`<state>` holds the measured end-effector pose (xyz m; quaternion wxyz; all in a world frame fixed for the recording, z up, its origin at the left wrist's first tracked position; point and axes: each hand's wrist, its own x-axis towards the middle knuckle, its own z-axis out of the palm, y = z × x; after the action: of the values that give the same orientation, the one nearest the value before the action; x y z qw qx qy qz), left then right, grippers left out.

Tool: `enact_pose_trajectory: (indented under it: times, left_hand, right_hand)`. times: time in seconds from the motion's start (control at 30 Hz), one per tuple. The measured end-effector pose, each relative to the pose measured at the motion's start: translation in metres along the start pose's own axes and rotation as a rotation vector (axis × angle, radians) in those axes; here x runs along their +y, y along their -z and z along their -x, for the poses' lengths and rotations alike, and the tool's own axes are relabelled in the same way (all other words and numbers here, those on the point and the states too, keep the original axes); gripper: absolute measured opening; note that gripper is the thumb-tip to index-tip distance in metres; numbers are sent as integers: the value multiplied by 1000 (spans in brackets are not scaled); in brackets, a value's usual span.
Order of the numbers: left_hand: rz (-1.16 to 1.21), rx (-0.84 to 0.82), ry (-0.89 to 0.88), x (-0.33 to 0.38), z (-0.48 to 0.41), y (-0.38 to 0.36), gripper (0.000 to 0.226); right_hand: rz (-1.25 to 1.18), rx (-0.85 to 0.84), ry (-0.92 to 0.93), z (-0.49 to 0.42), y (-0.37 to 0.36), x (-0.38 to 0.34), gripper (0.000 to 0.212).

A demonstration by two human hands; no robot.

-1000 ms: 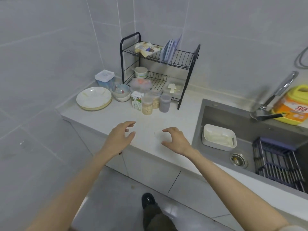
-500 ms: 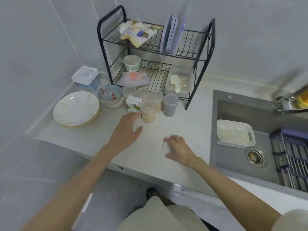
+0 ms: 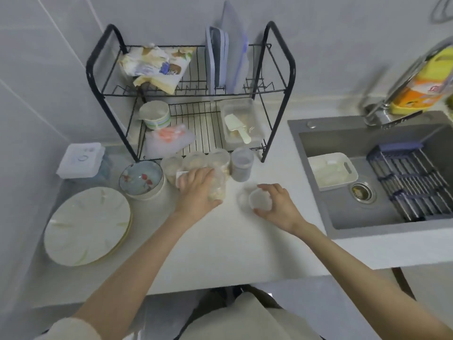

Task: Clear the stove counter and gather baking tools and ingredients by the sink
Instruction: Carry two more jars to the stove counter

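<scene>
White counter beside sink; jars clustered under rack.
Left hand wraps clear jar at counter centre; right hand pinches translucent lid. I judge jar light, rigid, slick: grip mid-wall.

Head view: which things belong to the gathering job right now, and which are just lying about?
In the job: left hand gripping the clear jar of pale pieces; right hand holding a small clear round piece; other jars by the rack.
Lying about: stacked plates, floral bowl, white tub in the sink, detergent bottle.
</scene>
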<state>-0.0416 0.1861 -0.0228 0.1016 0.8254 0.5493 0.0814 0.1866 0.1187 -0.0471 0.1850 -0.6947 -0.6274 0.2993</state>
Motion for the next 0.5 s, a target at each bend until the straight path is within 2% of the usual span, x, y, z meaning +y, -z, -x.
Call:
enact_pose_trajectory:
  times: [0.13, 0.33, 0.5]
  left_hand:
    - [-24, -53, -23, -8, -12, 0, 78]
    - [61, 41, -85, -15, -20, -5, 61]
    - [72, 87, -219, 2, -14, 0, 67]
  right_hand:
    - [-60, 91, -86, 10, -1, -13, 66]
    - [-97, 254, -179, 31, -1, -29, 67]
    - [-106, 379, -211, 55, 7, -36, 66]
